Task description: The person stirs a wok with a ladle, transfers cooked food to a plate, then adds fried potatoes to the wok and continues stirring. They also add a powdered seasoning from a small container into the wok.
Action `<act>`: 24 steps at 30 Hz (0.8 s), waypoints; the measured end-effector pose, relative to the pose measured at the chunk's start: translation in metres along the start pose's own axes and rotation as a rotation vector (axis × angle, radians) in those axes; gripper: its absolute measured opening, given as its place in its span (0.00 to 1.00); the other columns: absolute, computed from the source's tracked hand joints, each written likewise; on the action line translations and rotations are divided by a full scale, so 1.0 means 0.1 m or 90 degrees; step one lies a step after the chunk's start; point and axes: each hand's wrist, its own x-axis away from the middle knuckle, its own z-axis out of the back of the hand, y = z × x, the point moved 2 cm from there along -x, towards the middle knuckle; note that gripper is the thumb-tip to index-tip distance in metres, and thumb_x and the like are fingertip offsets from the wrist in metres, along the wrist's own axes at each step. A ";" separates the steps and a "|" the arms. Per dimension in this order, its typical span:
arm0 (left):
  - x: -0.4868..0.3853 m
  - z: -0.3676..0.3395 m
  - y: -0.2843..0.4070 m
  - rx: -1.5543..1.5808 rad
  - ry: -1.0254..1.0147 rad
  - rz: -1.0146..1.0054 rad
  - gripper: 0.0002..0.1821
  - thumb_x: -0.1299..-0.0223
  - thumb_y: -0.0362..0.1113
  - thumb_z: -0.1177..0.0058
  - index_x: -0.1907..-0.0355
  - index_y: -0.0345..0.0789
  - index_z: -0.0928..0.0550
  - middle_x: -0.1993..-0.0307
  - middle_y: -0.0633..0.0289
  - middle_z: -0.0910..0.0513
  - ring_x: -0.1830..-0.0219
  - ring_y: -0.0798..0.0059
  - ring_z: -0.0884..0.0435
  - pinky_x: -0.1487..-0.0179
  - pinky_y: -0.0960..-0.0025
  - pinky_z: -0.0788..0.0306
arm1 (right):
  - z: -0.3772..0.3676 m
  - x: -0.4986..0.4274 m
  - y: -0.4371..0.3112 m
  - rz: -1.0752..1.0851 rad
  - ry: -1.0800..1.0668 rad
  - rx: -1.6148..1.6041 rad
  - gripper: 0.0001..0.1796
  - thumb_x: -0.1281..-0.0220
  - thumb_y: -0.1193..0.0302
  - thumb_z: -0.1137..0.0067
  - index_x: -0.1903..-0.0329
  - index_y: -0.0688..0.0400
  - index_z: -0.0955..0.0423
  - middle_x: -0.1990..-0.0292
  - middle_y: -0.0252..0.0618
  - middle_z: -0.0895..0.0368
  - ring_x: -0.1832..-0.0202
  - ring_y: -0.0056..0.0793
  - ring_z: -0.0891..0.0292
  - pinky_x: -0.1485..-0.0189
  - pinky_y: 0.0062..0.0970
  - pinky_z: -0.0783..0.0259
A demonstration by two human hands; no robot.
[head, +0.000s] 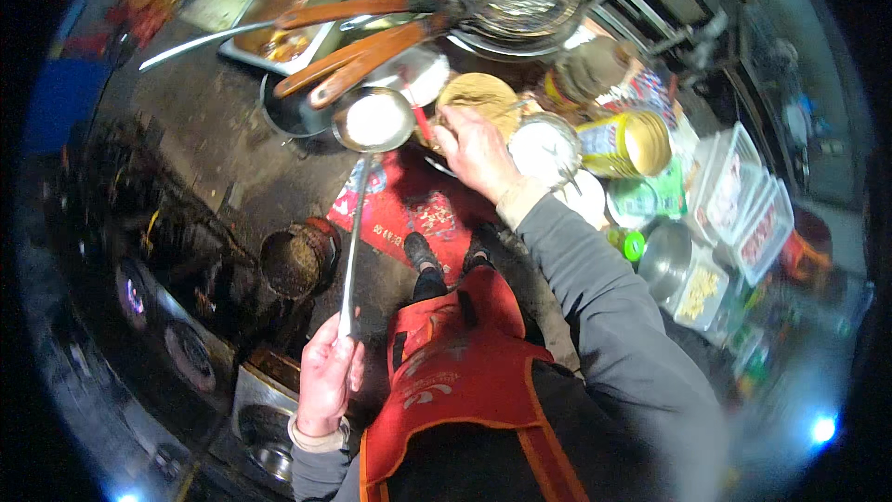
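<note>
My left hand is closed around the handle of a long metal ladle, whose bowl holds something white. The ladle's bowl is up by the wooden handles of several stacked pans or strainers. My right hand reaches over the near edge of a round container of tan powder, beside a red-handled utensil. Its fingertips are partly hidden, so whether they grip the utensil or anything else cannot be told. Just right of this hand stands a bowl of white powder.
A yellow can, clear plastic tubs and a steel bowl crowd the right side. A metal tray with food lies at the upper left. Stove burners and a dark bucket are at the left.
</note>
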 end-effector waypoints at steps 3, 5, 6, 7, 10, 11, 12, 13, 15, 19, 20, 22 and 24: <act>0.00 -0.06 0.06 -0.020 -0.036 -0.038 0.28 0.17 0.39 0.44 0.22 0.31 0.28 0.74 0.71 0.25 0.80 0.87 0.32 0.77 0.82 0.37 | 0.40 0.52 0.02 -0.050 0.059 -0.052 0.11 0.25 0.67 0.37 0.57 0.64 0.17 0.60 0.56 0.15 0.53 0.60 0.17 0.49 0.50 0.22; -0.01 -0.12 0.11 -0.034 -0.060 -0.040 0.30 0.18 0.41 0.43 0.21 0.30 0.30 0.75 0.71 0.26 0.81 0.88 0.33 0.78 0.81 0.38 | 0.71 1.01 0.04 -0.144 0.112 -0.102 0.10 0.25 0.70 0.36 0.61 0.65 0.19 0.64 0.52 0.16 0.59 0.51 0.16 0.55 0.43 0.21; -0.02 -0.16 0.14 -0.068 -0.076 -0.045 0.30 0.17 0.43 0.43 0.22 0.31 0.29 0.75 0.72 0.27 0.81 0.88 0.34 0.78 0.82 0.39 | 0.86 1.26 0.05 -0.218 0.142 -0.107 0.10 0.24 0.70 0.36 0.61 0.64 0.21 0.67 0.47 0.17 0.63 0.42 0.17 0.59 0.38 0.22; -0.03 -0.21 0.17 -0.087 -0.106 -0.059 0.30 0.17 0.46 0.44 0.22 0.31 0.29 0.76 0.72 0.28 0.82 0.88 0.34 0.79 0.82 0.39 | 1.02 1.50 0.07 -0.278 0.175 -0.119 0.10 0.22 0.70 0.37 0.61 0.63 0.22 0.70 0.43 0.18 0.68 0.33 0.18 0.63 0.34 0.24; -0.07 -0.35 0.25 -0.117 -0.141 -0.045 0.32 0.19 0.45 0.40 0.22 0.30 0.28 0.76 0.71 0.26 0.81 0.88 0.33 0.78 0.81 0.39 | 1.60 2.06 0.27 -0.406 0.298 -0.229 0.11 0.18 0.69 0.39 0.62 0.61 0.24 0.69 0.32 0.20 0.68 0.16 0.24 0.64 0.22 0.27; -0.09 -0.40 0.27 -0.127 -0.158 -0.047 0.32 0.19 0.46 0.40 0.23 0.30 0.28 0.76 0.71 0.26 0.81 0.88 0.33 0.78 0.81 0.39 | 1.79 2.18 0.36 -0.445 0.357 -0.188 0.11 0.17 0.69 0.40 0.62 0.59 0.24 0.69 0.29 0.21 0.69 0.14 0.26 0.64 0.21 0.28; -0.11 -0.45 0.29 -0.137 -0.174 -0.048 0.32 0.19 0.47 0.40 0.23 0.30 0.28 0.76 0.71 0.26 0.81 0.88 0.33 0.78 0.81 0.40 | 1.98 2.27 0.44 -0.435 0.408 -0.192 0.11 0.17 0.69 0.41 0.61 0.59 0.24 0.70 0.28 0.22 0.69 0.14 0.26 0.65 0.21 0.29; -0.11 -0.51 0.29 -0.142 -0.192 -0.047 0.33 0.19 0.47 0.39 0.23 0.30 0.27 0.76 0.71 0.26 0.81 0.88 0.33 0.78 0.81 0.40 | 2.16 2.36 0.53 -0.444 0.453 -0.199 0.11 0.16 0.69 0.41 0.60 0.58 0.24 0.70 0.27 0.23 0.69 0.14 0.27 0.65 0.20 0.29; -0.12 -0.61 0.30 -0.213 -0.204 -0.064 0.33 0.19 0.48 0.39 0.24 0.29 0.27 0.76 0.71 0.27 0.81 0.88 0.34 0.78 0.81 0.41 | 2.42 2.47 0.71 -0.411 0.511 -0.232 0.13 0.17 0.66 0.38 0.59 0.61 0.23 0.69 0.29 0.20 0.71 0.15 0.25 0.66 0.22 0.27; -0.08 -0.77 0.30 -0.343 -0.211 -0.100 0.32 0.18 0.46 0.41 0.23 0.29 0.27 0.76 0.71 0.26 0.81 0.87 0.33 0.78 0.80 0.41 | 2.44 2.71 0.90 -0.445 0.490 -0.251 0.10 0.17 0.67 0.39 0.53 0.62 0.22 0.65 0.30 0.18 0.69 0.16 0.24 0.64 0.22 0.26; -0.06 -0.81 0.27 -0.340 -0.203 -0.098 0.32 0.18 0.46 0.41 0.23 0.29 0.27 0.76 0.71 0.26 0.81 0.87 0.33 0.77 0.81 0.41 | 2.33 2.75 0.92 -0.488 0.442 -0.270 0.11 0.17 0.66 0.40 0.51 0.63 0.21 0.65 0.31 0.17 0.69 0.16 0.23 0.63 0.22 0.25; -0.01 -0.86 0.22 -0.340 -0.190 -0.098 0.31 0.18 0.46 0.42 0.23 0.29 0.27 0.76 0.70 0.26 0.80 0.87 0.33 0.77 0.81 0.41 | 2.05 2.75 0.95 -0.555 0.327 -0.315 0.13 0.17 0.64 0.40 0.47 0.63 0.20 0.65 0.32 0.16 0.69 0.18 0.22 0.63 0.24 0.24; 0.04 -0.90 0.17 -0.345 -0.176 -0.097 0.31 0.17 0.46 0.42 0.22 0.29 0.28 0.76 0.70 0.26 0.80 0.87 0.33 0.77 0.80 0.40 | 1.84 2.72 0.93 -0.477 0.280 -0.297 0.12 0.18 0.66 0.39 0.49 0.62 0.19 0.66 0.33 0.15 0.68 0.19 0.20 0.62 0.24 0.24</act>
